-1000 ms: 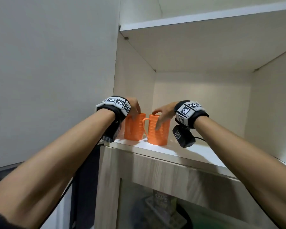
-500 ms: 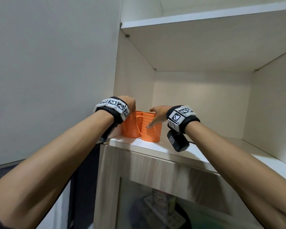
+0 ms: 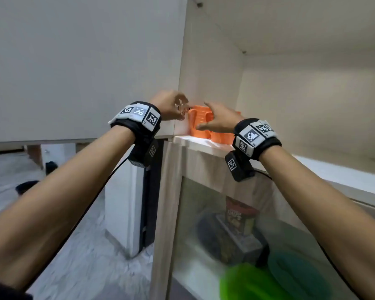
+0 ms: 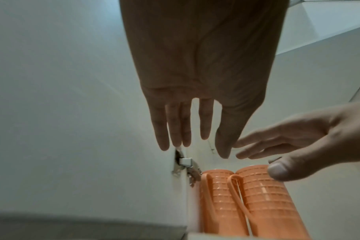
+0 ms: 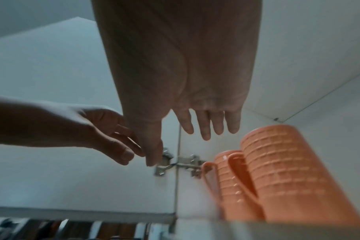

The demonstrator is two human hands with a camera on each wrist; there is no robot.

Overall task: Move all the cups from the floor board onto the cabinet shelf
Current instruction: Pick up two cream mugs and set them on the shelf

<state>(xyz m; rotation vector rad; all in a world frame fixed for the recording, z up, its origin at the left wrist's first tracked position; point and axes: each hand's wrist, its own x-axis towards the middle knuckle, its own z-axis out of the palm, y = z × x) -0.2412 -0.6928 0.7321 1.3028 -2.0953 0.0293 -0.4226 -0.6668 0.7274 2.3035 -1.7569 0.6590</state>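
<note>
While empty, both hands hover, fingers extended.

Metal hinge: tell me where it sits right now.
In the left wrist view, the metal hinge is fixed to the cabinet's left wall, just left of the two orange cups, below the left hand.

Right cup mostly hidden behind right hand in head view — only its base shows. Cup bottoms cut off by the frame edge in both wrist views. Items behind the glass door are blurred — box label unreadable, green thing unidentifiable.
</note>
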